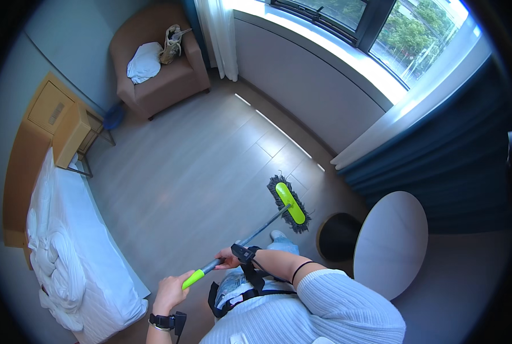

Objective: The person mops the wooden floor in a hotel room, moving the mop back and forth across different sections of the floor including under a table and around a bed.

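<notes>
A flat dust mop with a lime-green head plate (290,203) and a grey fringed pad (305,221) rests on the light tiled floor (174,172), ahead and to the right. Its metal pole (262,228) slants back toward me and ends in a lime-green grip (193,279). My left hand (173,289) is closed around that grip near its end. Farther down the pole, my right hand (230,258) is wrapped around the grey section. Both wrists carry strapped black devices. One of my shoes (277,234) shows just short of the mop head.
To the left stands a bed (105,275) with rumpled white bedding, beside a wooden nightstand (73,133). A brown armchair (165,92) holds a bag and white cloth; a blue bin (114,116) is nearby. At right are a round table (391,245), black stool (337,236) and dark curtain (432,159).
</notes>
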A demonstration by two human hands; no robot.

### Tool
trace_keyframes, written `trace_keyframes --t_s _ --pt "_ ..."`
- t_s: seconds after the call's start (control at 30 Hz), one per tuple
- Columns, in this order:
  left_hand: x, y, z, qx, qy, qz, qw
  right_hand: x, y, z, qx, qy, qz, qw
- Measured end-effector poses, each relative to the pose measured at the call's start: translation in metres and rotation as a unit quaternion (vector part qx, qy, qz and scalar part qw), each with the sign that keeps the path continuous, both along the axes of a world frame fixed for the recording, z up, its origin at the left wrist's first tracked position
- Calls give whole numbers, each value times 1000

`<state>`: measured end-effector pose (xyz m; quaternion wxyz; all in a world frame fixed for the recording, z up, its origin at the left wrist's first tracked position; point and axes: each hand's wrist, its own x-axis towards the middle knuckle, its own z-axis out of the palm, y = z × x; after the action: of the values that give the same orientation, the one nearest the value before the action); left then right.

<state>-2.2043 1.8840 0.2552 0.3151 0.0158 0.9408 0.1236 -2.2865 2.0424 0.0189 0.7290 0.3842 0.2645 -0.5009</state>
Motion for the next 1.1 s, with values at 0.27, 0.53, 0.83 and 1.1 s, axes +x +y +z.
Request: trace_keyframes --t_s 0.27,0.53,0.83,1.1 --pt "-27 85 5 4 19 -41 999 -19 100 16 -29 67 -73 995" --pt "-100 255 -45 80 27 -141 986 -76 295 -5 70 172 -97 978" --pt "-121 328 -87 32 82 -192 977 -103 364 -32 116 188 -169 960" --pt "-99 253 -73 24 97 -144 984 -107 288 -20 65 102 -124 985"
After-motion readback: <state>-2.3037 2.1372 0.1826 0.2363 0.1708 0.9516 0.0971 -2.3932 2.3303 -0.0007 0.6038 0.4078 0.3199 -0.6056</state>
